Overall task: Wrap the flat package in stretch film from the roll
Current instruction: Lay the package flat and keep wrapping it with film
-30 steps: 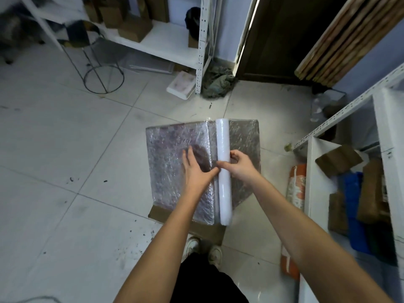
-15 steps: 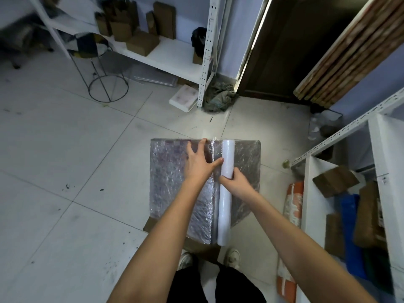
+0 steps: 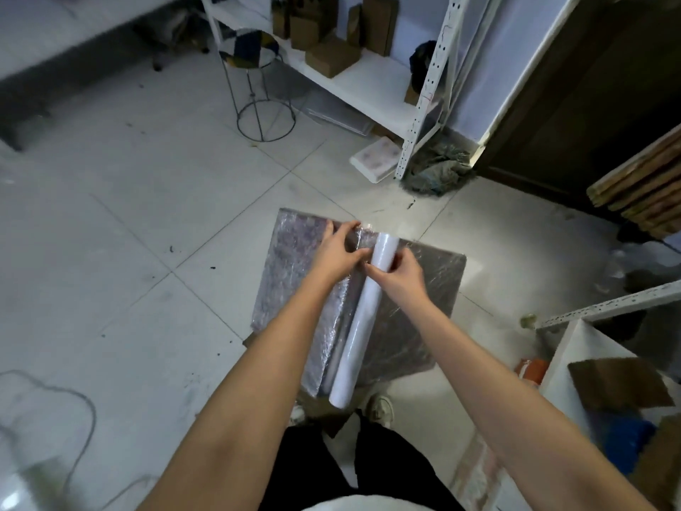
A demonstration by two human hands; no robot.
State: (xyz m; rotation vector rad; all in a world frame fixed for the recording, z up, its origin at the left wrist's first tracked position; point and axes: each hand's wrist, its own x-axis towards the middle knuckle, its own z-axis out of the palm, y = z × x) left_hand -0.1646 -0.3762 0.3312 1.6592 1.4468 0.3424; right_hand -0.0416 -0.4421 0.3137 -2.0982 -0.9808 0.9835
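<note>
Since the frame half a second ago, both hands have slid toward the far edge of the flat package [image 3: 287, 274], and the right hand now sits near the far end of the roll instead of at its middle. The left hand [image 3: 333, 252] lies flat on the film-covered left half of the package, fingers straight and spread, pressing the film down; its fingertips reach the far edge. The right hand [image 3: 400, 271] grips the stretch film roll [image 3: 359, 333], thumb and fingers curled round it just beside the left thumb. The roll lies across the package, its far end just past the right fingers, its near end overhanging the near edge, above a shoe [image 3: 381, 409].

The package is held tilted in front of the person's legs above the tiled floor [image 3: 147, 223]. Beyond the fingers, well apart, stand a white shelf rack [image 3: 423, 105] with cardboard boxes [image 3: 331, 59], a wire-legged stool [image 3: 258, 86], a crumpled rag [image 3: 435, 169] at the rack's foot, and a dark door [image 3: 589, 105]. To the right of the right hand, stacked wooden boards [image 3: 641, 186] lean, and another white shelf [image 3: 575, 348] stands near.
</note>
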